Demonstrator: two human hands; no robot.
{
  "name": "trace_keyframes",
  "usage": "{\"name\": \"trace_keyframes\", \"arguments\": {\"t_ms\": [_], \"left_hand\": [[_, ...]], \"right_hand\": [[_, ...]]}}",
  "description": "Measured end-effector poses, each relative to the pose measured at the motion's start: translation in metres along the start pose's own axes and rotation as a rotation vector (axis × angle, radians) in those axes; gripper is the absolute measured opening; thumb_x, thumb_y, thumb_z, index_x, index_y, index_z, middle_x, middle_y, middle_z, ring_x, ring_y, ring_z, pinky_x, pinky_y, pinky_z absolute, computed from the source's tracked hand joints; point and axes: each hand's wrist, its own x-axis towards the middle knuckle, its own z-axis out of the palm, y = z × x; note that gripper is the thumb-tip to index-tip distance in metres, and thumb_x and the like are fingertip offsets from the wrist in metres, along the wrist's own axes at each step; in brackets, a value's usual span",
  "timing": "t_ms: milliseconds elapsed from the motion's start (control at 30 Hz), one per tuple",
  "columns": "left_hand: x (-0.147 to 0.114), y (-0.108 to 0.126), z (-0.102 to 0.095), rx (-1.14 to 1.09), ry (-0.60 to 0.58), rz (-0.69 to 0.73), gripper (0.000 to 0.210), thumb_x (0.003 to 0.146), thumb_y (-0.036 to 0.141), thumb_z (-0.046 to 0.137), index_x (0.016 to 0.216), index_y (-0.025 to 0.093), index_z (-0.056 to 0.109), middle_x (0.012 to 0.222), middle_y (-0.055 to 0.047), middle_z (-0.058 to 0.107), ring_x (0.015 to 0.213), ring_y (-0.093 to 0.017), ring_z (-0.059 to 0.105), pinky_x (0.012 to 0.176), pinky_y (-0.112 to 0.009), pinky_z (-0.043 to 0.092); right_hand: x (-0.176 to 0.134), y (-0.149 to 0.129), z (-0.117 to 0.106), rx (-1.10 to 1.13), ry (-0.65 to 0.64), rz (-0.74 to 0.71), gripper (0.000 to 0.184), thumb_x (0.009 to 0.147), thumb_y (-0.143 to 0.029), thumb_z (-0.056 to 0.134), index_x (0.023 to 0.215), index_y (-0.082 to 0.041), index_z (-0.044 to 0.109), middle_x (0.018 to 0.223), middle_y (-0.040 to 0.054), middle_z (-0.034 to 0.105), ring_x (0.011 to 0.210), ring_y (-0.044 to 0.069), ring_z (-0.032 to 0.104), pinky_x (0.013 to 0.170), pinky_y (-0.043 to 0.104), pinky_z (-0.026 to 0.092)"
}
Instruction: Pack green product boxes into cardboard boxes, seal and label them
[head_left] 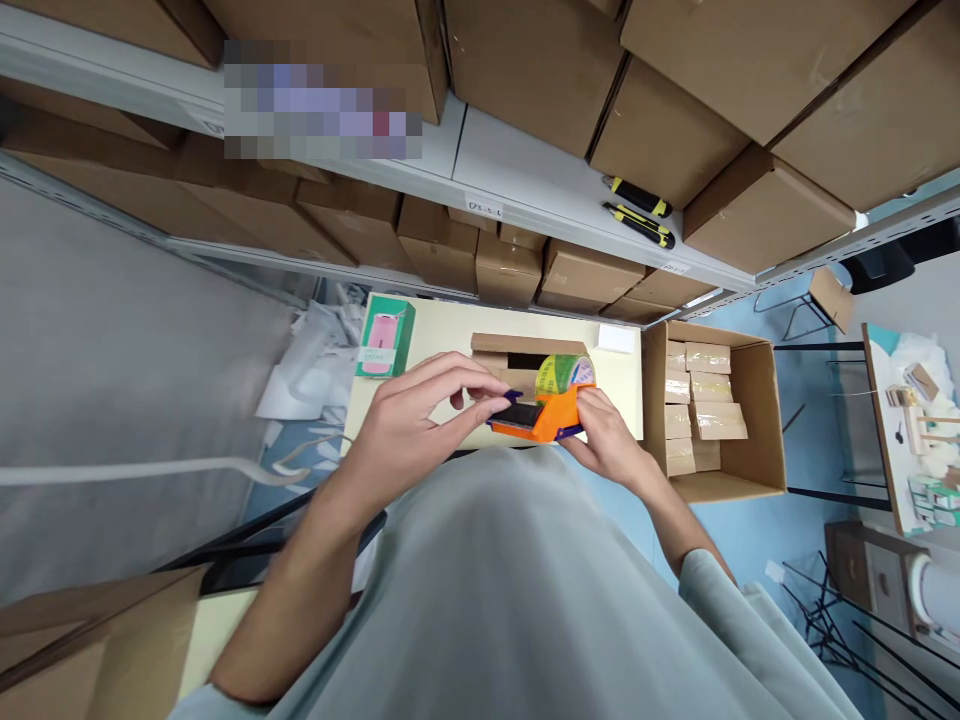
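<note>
An orange tape dispenser (550, 415) with dark blue parts and a black front section is held over the pale table (435, 325). A roll of tape with a green and yellow surface (553, 373) sits in it. My right hand (609, 432) is closed around the dispenser's right end. At the opposite end, the thumb and index finger of my left hand (427, 412) pinch at a small dark blue piece; its other fingers are loosely curled. Behind the dispenser, a cardboard box (491, 345) lies partly hidden by the hands and the roll.
A green box with a pink picture (384, 335) and a small white box (615, 338) stand on the table. Right of it, an open carton (778, 420) holds several small boxes. Overhead, a shelf (517, 145) carries cartons and two utility knives (639, 225).
</note>
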Motion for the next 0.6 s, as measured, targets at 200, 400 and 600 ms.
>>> {"name": "trace_keyframes", "arguments": {"t_ms": [200, 400, 600], "left_hand": [[-0.006, 0.003, 0.001, 0.035, 0.017, 0.028, 0.009, 0.102, 0.029, 0.075, 0.101, 0.025, 0.083, 0.092, -0.004, 0.079, 0.078, -0.016, 0.068, 0.073, -0.030, 0.058], [-0.019, -0.004, 0.005, 0.061, 0.008, 0.040, 0.011, 0.103, 0.027, 0.073, 0.095, 0.025, 0.080, 0.089, -0.004, 0.078, 0.080, -0.017, 0.070, 0.077, -0.031, 0.059], [-0.035, -0.008, 0.003, 0.067, -0.033, -0.028, 0.012, 0.106, 0.025, 0.067, 0.097, 0.024, 0.076, 0.090, -0.004, 0.076, 0.079, -0.017, 0.068, 0.074, -0.029, 0.058]], "right_hand": [[0.000, -0.001, -0.008, -0.071, -0.039, -0.022, 0.017, 0.115, -0.033, 0.054, 0.106, -0.021, 0.061, 0.096, 0.0101, 0.066, 0.093, 0.029, 0.059, 0.087, 0.043, 0.051], [-0.001, 0.002, -0.007, -0.088, -0.075, -0.073, 0.014, 0.114, -0.028, 0.052, 0.104, -0.023, 0.060, 0.091, 0.0083, 0.068, 0.089, 0.028, 0.063, 0.089, 0.046, 0.056], [-0.006, 0.004, 0.001, -0.052, -0.168, -0.072, 0.013, 0.115, -0.029, 0.050, 0.109, -0.023, 0.060, 0.095, 0.0098, 0.073, 0.094, 0.029, 0.070, 0.094, 0.048, 0.060]]}}
